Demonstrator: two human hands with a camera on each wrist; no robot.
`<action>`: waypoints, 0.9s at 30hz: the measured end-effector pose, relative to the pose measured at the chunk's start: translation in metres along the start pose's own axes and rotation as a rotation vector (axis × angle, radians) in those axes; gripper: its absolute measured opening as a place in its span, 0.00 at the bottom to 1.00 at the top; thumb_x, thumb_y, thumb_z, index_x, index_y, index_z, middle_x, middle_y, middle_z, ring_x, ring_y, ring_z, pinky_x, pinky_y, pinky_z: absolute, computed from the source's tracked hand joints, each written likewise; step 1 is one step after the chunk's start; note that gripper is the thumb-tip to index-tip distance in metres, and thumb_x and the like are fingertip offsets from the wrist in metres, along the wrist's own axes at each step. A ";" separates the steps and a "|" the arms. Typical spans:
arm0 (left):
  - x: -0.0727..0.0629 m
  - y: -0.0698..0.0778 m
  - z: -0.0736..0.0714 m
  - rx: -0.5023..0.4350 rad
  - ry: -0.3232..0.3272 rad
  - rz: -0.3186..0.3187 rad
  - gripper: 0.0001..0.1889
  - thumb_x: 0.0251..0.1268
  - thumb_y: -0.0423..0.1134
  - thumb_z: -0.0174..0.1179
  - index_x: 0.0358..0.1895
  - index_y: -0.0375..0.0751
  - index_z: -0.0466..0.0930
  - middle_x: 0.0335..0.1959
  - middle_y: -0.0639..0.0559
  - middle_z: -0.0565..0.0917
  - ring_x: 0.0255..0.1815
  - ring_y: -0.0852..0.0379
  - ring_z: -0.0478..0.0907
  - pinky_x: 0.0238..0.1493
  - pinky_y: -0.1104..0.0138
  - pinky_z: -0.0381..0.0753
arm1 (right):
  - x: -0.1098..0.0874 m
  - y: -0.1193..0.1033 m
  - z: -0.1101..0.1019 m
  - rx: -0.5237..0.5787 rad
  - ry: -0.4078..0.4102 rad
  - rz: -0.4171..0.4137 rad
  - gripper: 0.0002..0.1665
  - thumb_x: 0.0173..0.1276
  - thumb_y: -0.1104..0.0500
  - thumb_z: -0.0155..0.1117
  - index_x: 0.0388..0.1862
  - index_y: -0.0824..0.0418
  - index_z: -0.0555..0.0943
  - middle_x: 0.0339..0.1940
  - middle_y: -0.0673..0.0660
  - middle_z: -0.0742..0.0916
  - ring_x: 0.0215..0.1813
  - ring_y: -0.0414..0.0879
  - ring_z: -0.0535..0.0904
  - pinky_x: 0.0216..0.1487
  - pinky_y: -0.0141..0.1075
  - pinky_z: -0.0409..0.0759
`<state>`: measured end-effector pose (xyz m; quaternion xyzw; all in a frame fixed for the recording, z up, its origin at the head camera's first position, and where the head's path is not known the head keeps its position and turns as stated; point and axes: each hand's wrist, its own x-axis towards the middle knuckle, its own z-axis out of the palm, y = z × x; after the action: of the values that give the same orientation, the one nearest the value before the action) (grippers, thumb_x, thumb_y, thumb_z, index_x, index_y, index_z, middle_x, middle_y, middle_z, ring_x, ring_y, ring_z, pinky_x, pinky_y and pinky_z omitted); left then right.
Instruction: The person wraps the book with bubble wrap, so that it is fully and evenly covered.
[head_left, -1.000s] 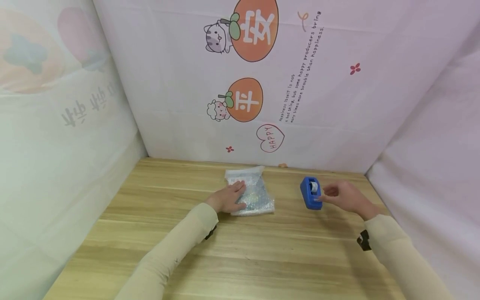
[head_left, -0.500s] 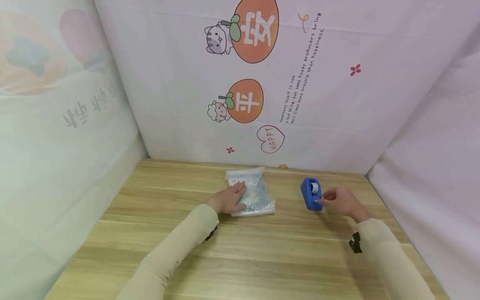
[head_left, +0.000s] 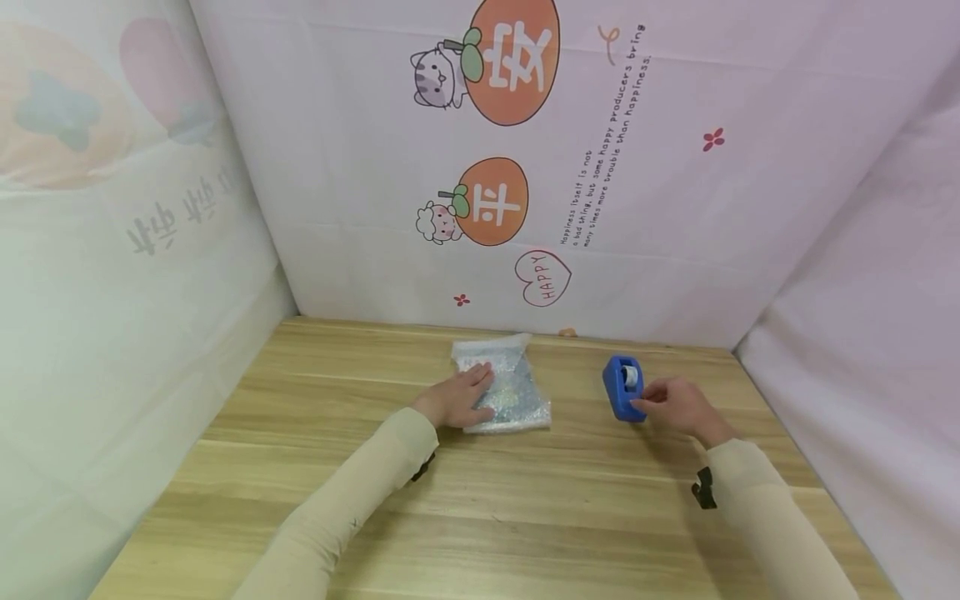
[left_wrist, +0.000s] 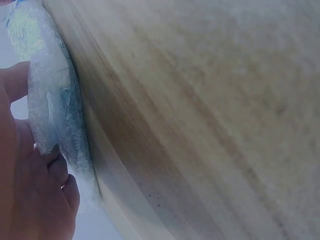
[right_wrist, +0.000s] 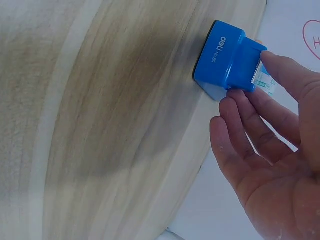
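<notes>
In the head view, a flat package in bubble wrap [head_left: 510,396] lies near the back of the table. My left hand [head_left: 456,400] rests on its left part with fingers spread; the left wrist view shows the wrap [left_wrist: 55,95] beside the thumb and fingers. To the right is a blue tape dispenser [head_left: 622,387] holding a small roll of clear tape [head_left: 630,377]. At its front, my right hand [head_left: 678,404] has the thumb and fingers around the tape's free end [right_wrist: 265,84]. The thumb sits right at the toothed cutter [right_wrist: 255,72], and the other fingertips curve below.
The wooden table [head_left: 480,517] meets a printed white cloth backdrop [head_left: 360,275] behind the package and dispenser. More white cloth hangs at the left [head_left: 150,333] and right [head_left: 862,333] sides.
My right hand has shifted slightly left and closer to the dispenser's front, its forearm swinging left. The left hand and the package have stayed in place.
</notes>
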<state>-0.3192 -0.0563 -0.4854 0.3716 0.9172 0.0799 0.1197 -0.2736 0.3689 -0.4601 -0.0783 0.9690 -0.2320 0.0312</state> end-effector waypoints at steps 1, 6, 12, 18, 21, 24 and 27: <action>0.000 0.000 0.000 0.000 0.000 0.000 0.41 0.84 0.57 0.45 0.85 0.32 0.47 0.89 0.39 0.47 0.90 0.41 0.44 0.90 0.52 0.51 | 0.000 -0.001 0.000 0.001 -0.001 -0.004 0.19 0.74 0.50 0.70 0.45 0.67 0.89 0.42 0.63 0.92 0.47 0.56 0.88 0.48 0.52 0.89; 0.001 0.000 0.000 -0.004 -0.001 -0.004 0.41 0.84 0.57 0.45 0.86 0.32 0.47 0.89 0.39 0.47 0.90 0.41 0.44 0.90 0.52 0.50 | -0.001 -0.004 -0.002 0.018 -0.016 0.028 0.18 0.75 0.50 0.68 0.45 0.66 0.90 0.44 0.63 0.92 0.49 0.57 0.87 0.49 0.52 0.89; 0.001 0.002 0.000 -0.017 -0.005 -0.014 0.41 0.84 0.56 0.47 0.86 0.32 0.48 0.89 0.39 0.47 0.90 0.42 0.44 0.90 0.52 0.50 | 0.000 -0.007 -0.005 0.039 -0.050 0.101 0.19 0.76 0.51 0.67 0.46 0.67 0.88 0.45 0.64 0.91 0.49 0.56 0.85 0.47 0.48 0.87; 0.000 0.003 -0.001 -0.021 -0.007 -0.018 0.41 0.85 0.56 0.46 0.86 0.32 0.47 0.89 0.39 0.46 0.91 0.42 0.43 0.90 0.52 0.49 | 0.004 -0.014 -0.010 0.023 -0.074 0.144 0.18 0.75 0.51 0.68 0.42 0.67 0.88 0.42 0.62 0.90 0.45 0.53 0.83 0.40 0.39 0.82; 0.000 0.003 0.000 -0.019 -0.014 -0.022 0.41 0.85 0.55 0.46 0.86 0.31 0.46 0.89 0.38 0.46 0.91 0.42 0.43 0.90 0.52 0.48 | 0.007 -0.015 -0.011 0.028 -0.089 0.145 0.16 0.73 0.53 0.68 0.36 0.66 0.88 0.32 0.55 0.88 0.36 0.47 0.79 0.33 0.35 0.75; 0.000 0.003 -0.001 -0.013 -0.021 -0.025 0.41 0.85 0.55 0.45 0.86 0.31 0.45 0.89 0.38 0.45 0.91 0.42 0.42 0.90 0.52 0.47 | 0.011 -0.017 -0.012 0.045 -0.123 0.173 0.19 0.73 0.54 0.68 0.22 0.62 0.82 0.20 0.47 0.80 0.26 0.41 0.70 0.28 0.33 0.68; 0.001 0.003 0.000 -0.007 -0.020 -0.022 0.41 0.85 0.55 0.45 0.86 0.32 0.46 0.89 0.38 0.45 0.91 0.42 0.42 0.90 0.53 0.47 | 0.013 -0.020 -0.015 0.067 -0.175 0.223 0.27 0.73 0.54 0.67 0.13 0.54 0.73 0.15 0.43 0.72 0.22 0.39 0.65 0.27 0.31 0.66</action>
<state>-0.3175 -0.0535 -0.4845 0.3618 0.9197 0.0781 0.1308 -0.2855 0.3555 -0.4376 0.0109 0.9570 -0.2517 0.1435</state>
